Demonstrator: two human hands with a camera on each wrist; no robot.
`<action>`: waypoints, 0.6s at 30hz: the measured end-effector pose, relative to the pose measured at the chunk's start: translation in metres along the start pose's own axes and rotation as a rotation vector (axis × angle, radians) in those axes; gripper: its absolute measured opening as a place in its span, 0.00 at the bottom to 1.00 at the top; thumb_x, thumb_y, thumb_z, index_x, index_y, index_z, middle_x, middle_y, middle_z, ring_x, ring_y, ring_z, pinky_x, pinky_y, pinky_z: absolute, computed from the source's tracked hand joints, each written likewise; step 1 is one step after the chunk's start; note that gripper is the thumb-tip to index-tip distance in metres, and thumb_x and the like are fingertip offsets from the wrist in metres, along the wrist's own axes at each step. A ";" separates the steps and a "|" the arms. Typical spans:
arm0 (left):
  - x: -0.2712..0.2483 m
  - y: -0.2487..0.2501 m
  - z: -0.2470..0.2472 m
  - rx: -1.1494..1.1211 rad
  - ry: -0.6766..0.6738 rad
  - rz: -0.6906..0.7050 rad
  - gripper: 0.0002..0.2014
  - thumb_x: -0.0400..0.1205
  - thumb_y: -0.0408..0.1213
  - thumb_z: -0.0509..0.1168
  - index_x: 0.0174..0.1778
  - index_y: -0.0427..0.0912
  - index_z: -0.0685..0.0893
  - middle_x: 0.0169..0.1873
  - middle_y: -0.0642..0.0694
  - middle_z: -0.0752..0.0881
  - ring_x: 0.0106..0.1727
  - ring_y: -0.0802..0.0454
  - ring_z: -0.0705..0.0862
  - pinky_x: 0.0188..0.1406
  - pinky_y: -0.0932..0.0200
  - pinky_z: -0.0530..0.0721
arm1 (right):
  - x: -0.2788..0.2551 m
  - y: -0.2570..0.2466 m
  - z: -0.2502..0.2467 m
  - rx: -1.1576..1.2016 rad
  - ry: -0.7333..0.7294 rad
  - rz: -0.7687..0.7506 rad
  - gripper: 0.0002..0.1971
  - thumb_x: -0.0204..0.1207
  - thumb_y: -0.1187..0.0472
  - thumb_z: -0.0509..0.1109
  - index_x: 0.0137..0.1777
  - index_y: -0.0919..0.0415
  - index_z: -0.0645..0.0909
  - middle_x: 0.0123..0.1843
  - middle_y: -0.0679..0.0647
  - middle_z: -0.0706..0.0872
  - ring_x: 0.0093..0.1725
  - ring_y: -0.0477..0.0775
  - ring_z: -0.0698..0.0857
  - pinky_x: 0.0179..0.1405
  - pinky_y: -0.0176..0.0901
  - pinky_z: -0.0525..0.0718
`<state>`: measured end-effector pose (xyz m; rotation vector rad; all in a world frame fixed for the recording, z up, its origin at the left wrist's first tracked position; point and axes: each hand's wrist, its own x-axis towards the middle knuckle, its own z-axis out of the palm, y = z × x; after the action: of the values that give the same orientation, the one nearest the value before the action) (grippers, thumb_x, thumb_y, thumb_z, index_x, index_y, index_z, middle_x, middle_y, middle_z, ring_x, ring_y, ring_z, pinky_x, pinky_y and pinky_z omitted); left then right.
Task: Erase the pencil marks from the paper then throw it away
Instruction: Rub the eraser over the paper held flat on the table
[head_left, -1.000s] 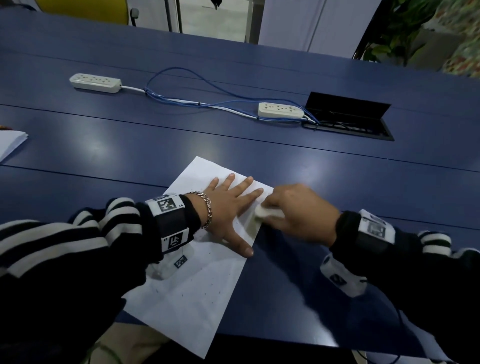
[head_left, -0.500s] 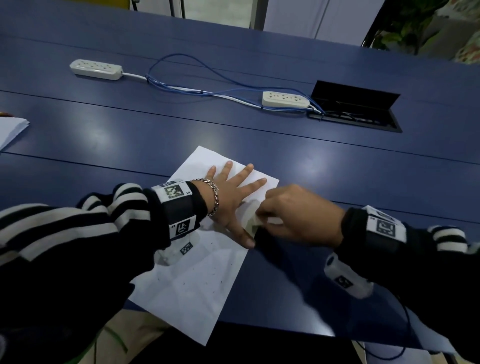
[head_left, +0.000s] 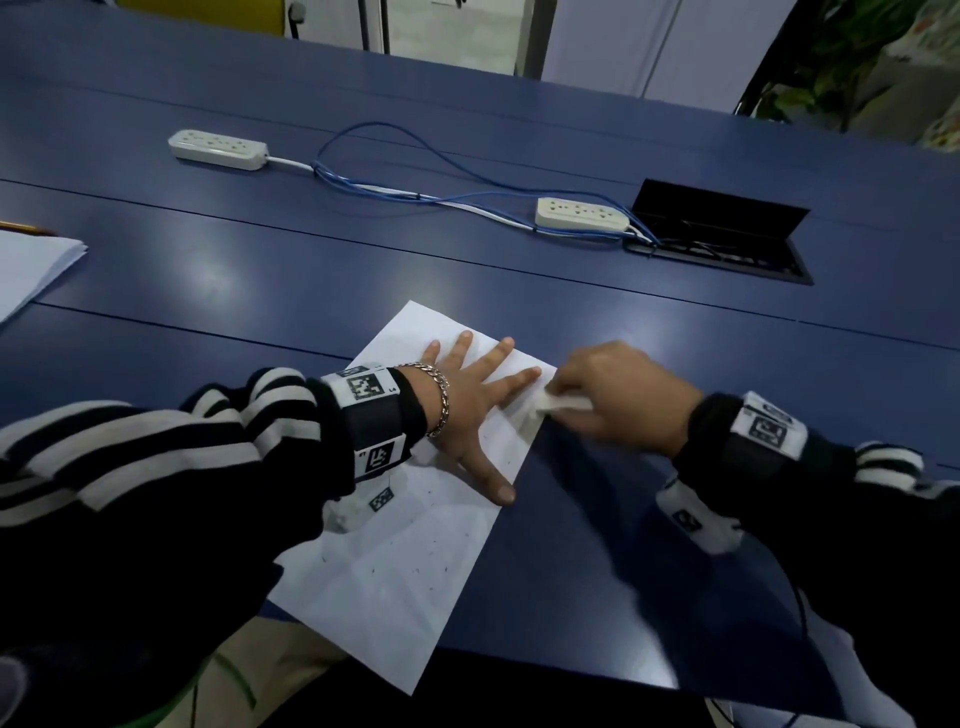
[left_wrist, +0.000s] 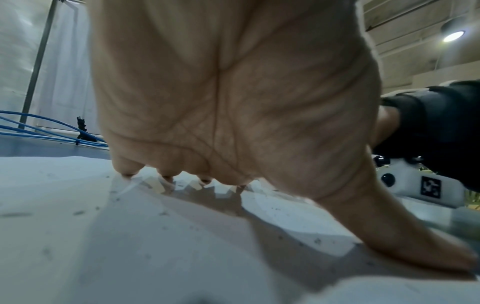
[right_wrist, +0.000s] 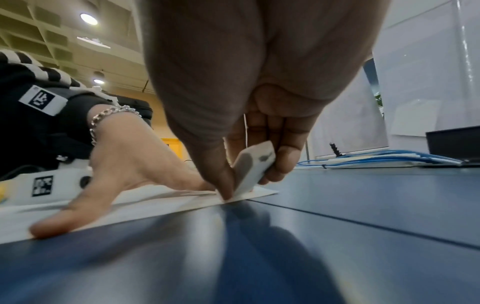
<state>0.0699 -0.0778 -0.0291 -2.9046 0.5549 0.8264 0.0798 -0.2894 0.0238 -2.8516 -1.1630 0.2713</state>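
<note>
The big blue table (head_left: 571, 291) holds everything. A white paper (head_left: 395, 571) lies at about 6 o'clock, its near corner hanging over the table's near edge, with tiny dark specks on it. The left hand (head_left: 467, 410) lies flat on the paper with fingers spread wide, pressing it down. The right hand (head_left: 618, 395), at 3 o'clock from the left one, pinches a small white eraser (right_wrist: 253, 168) with thumb and fingers. The eraser's tip touches the paper's right edge, just beside the left fingertips

No readable text shows anywhere; the wristbands carry only coded square markers.
</note>
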 end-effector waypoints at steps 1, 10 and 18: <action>0.000 0.001 -0.001 -0.001 -0.004 -0.003 0.77 0.47 0.90 0.67 0.82 0.73 0.22 0.87 0.54 0.22 0.87 0.30 0.25 0.85 0.23 0.36 | 0.001 0.006 -0.002 0.000 0.034 0.022 0.14 0.79 0.43 0.67 0.51 0.51 0.87 0.44 0.48 0.82 0.47 0.57 0.84 0.46 0.51 0.83; 0.000 0.001 -0.002 0.014 0.007 0.005 0.77 0.49 0.89 0.68 0.83 0.72 0.23 0.87 0.54 0.23 0.88 0.31 0.26 0.86 0.24 0.36 | -0.008 -0.009 0.002 0.018 -0.010 -0.017 0.10 0.78 0.47 0.67 0.49 0.51 0.86 0.43 0.46 0.81 0.44 0.55 0.83 0.44 0.50 0.83; 0.006 0.000 0.001 0.061 0.009 -0.005 0.77 0.49 0.90 0.67 0.83 0.71 0.22 0.88 0.52 0.24 0.88 0.29 0.28 0.86 0.22 0.40 | -0.018 -0.054 0.018 -0.015 -0.012 0.048 0.08 0.81 0.52 0.64 0.46 0.54 0.80 0.50 0.52 0.86 0.47 0.59 0.85 0.44 0.53 0.84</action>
<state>0.0739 -0.0794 -0.0329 -2.8544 0.5626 0.7816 0.0269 -0.2633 0.0150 -2.8976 -1.1045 0.2829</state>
